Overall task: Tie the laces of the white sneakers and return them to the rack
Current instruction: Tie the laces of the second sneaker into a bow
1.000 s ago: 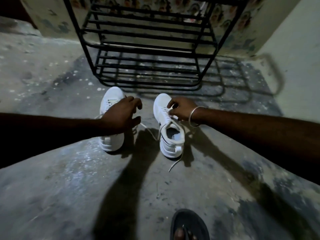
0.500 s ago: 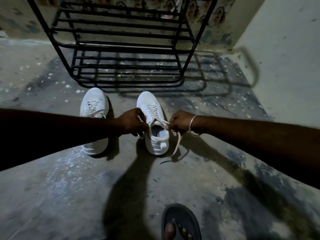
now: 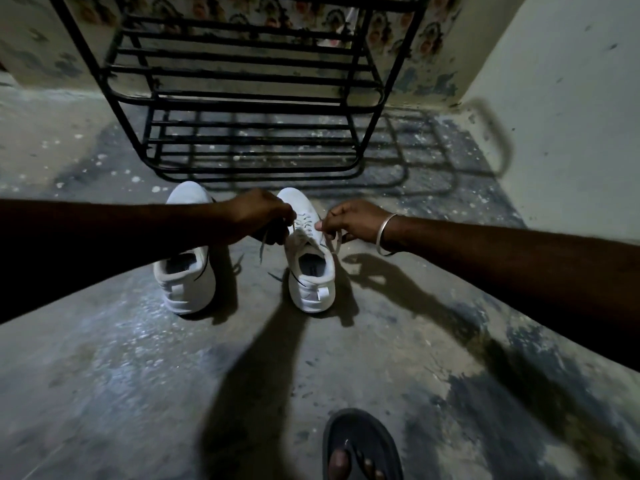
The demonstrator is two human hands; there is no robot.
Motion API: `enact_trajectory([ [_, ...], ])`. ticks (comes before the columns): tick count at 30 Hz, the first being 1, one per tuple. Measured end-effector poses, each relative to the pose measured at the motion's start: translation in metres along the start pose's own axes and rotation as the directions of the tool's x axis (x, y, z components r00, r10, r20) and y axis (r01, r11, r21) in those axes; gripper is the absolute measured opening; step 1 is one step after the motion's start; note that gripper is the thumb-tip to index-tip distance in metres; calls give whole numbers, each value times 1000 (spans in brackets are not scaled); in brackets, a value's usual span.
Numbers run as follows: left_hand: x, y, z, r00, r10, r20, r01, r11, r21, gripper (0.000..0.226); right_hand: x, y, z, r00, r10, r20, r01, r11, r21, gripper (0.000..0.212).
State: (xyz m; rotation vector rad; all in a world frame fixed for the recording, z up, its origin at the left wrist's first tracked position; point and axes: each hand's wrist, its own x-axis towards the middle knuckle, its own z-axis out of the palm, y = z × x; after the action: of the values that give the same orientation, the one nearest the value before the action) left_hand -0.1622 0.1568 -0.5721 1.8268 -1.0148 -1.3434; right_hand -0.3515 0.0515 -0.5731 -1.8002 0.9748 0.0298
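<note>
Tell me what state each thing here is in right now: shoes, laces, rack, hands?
White sneaker on the right: upright on the floor, laces untied, an end pinched in each hand.
White sneaker on the left: upright on the floor, partly hidden by the forearm.
Black metal shoe rack: standing, visible shelves bare.
Left hand: shut on a lace.
Right hand: shut on a lace.
Dark sandal: worn.

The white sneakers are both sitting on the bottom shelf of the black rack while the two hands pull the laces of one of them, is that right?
Not quite. In the head view both white sneakers stand on the floor in front of the black rack, not on its shelf. The left hand and right hand do each pull a lace of one.
</note>
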Motion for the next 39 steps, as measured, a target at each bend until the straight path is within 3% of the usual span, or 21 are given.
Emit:
enact_trajectory([
  [3, 1, 22, -8, 989, 144, -40, -140, 986, 89, 21, 0, -4, 5, 999, -43, -12, 43, 998, 48, 14],
  [6, 8, 44, -17, 961, 270, -55, -258, 953, 161, 25, 4, -9, 9, 998, -67, -5, 67, 996, 61, 27],
  [8, 13, 56, -17, 941, 339, -23, -327, 923, 205, 24, 6, -12, 12, 999, -49, -7, 49, 994, 99, 13],
  [11, 17, 67, -8, 923, 381, 53, -383, 898, 214, 22, 9, -17, 15, 997, -75, -3, 75, 992, 105, 24],
  [14, 18, 64, -2, 900, 416, 129, -435, 848, 302, 31, 8, -22, 12, 993, -111, 36, 108, 991, 77, 12],
  [18, 15, 46, -6, 884, 458, 95, -445, 761, 472, 51, 13, -18, 8, 989, -146, 7, 146, 986, -86, 26],
  [21, 13, 27, -7, 858, 492, 147, -480, 667, 570, 60, 15, -15, 9, 984, -173, -51, 158, 963, -217, 35],
  [25, 11, 14, -3, 832, 521, 191, -528, 637, 561, 69, 11, -15, 14, 974, -195, -116, 157, 948, -276, 39],
  [28, 10, 11, -1, 802, 577, 154, -545, 601, 584, 63, 12, -14, 16, 972, -207, -110, 173, 950, -262, 36],
  [34, 7, 14, -5, 703, 706, 85, -561, 476, 678, 28, 16, -8, 20, 950, -277, -146, 202, 899, -389, 39],
  [37, 5, 21, -10, 698, 715, 26, -541, 504, 673, 19, 15, -7, 19, 935, -326, -141, 227, 854, -467, 35],
  [39, 4, 22, -12, 729, 683, -51, -524, 604, 601, 14, 15, -7, 19, 924, -356, -141, 233, 816, -530, 28],
])
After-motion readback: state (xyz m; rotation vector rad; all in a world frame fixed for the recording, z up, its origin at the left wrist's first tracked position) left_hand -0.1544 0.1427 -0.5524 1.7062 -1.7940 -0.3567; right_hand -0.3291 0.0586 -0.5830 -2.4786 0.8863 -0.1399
